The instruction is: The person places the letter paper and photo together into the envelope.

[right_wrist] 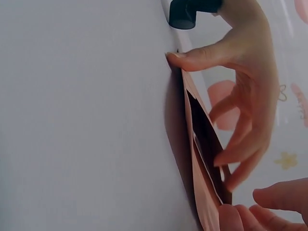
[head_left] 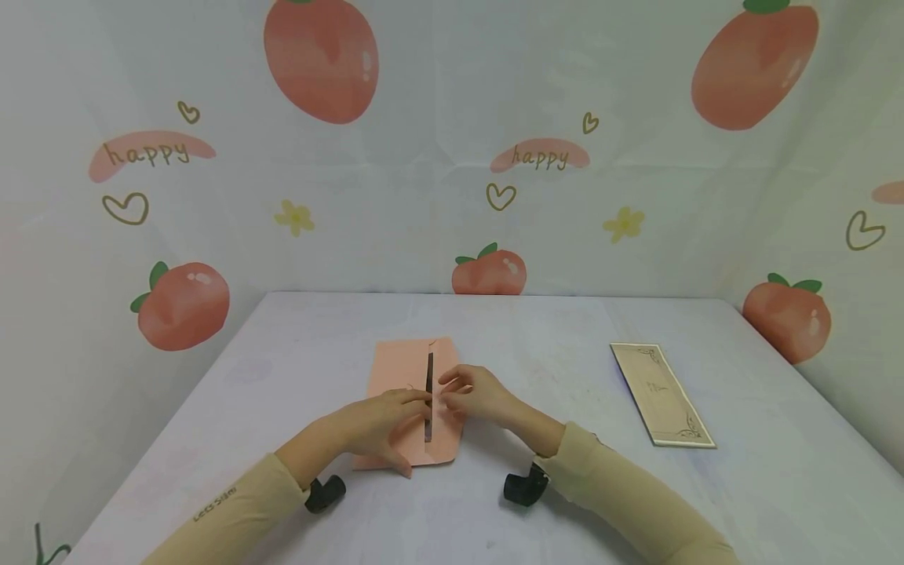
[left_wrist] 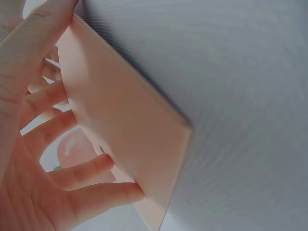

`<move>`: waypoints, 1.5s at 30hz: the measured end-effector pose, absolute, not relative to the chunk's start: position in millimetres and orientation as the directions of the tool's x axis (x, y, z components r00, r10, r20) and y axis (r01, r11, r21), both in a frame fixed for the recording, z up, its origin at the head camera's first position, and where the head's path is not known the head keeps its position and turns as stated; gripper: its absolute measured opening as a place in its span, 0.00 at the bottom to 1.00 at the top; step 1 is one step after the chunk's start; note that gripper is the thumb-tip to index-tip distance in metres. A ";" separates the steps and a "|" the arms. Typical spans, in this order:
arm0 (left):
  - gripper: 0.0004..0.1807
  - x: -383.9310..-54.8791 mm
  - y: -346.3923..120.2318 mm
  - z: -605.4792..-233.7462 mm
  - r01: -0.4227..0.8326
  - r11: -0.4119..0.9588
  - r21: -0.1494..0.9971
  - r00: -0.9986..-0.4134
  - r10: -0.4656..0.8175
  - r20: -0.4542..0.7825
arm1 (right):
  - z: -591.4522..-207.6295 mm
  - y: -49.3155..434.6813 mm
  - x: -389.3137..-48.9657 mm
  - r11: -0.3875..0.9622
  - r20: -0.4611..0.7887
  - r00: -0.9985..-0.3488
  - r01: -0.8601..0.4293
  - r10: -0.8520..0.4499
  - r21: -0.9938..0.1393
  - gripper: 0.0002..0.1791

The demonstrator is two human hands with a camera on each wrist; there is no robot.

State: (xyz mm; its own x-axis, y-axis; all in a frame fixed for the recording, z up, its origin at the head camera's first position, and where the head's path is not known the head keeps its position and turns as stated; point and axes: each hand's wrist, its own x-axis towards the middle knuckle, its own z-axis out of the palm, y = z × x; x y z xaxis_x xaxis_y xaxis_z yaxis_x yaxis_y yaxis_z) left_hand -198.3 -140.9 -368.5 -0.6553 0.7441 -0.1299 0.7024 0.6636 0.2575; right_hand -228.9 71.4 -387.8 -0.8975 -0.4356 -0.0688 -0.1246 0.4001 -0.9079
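Observation:
A flat pink paper envelope (head_left: 399, 365) lies on the table in front of me, with a long dark slit (head_left: 428, 369) gaping lengthwise along its upper face. My left hand (head_left: 384, 424) rests across the left part, fingers fairly straight and spread, fingertips at the slit; its thumb reaches to the near edge. In the left wrist view those fingers (left_wrist: 96, 171) press on the pink paper. On the other side my right hand (head_left: 480, 395) pinches the right lip of the slit with bent fingers. The right wrist view looks along the opening (right_wrist: 207, 137), dark inside.
A beige rectangular card or booklet (head_left: 660, 396) with ornate corner prints and a pale border lies on the white table (head_left: 537, 337) at the right. Black camera mounts (head_left: 526, 486) hang below both wrists. A fruit-printed curtain (head_left: 424, 196) hangs behind the table.

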 end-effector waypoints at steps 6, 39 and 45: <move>0.39 -197.9 -140.1 -368.9 0.692 0.674 0.260 -0.665 0.735 -0.135 | -384.4 91.2 -229.4 0.409 -0.090 -0.890 -0.114 -0.447 -0.905 0.16; 0.41 -196.0 -140.6 -369.5 0.666 0.700 0.257 -0.687 0.710 -0.155 | -370.2 240.3 -224.2 0.582 -0.011 -0.989 -0.080 -0.151 -0.809 0.22; 0.41 -196.1 -140.6 -369.8 0.666 0.700 0.258 -0.687 0.710 -0.156 | -365.8 271.6 -223.7 0.627 -0.003 -0.996 -0.053 -0.087 -0.778 0.25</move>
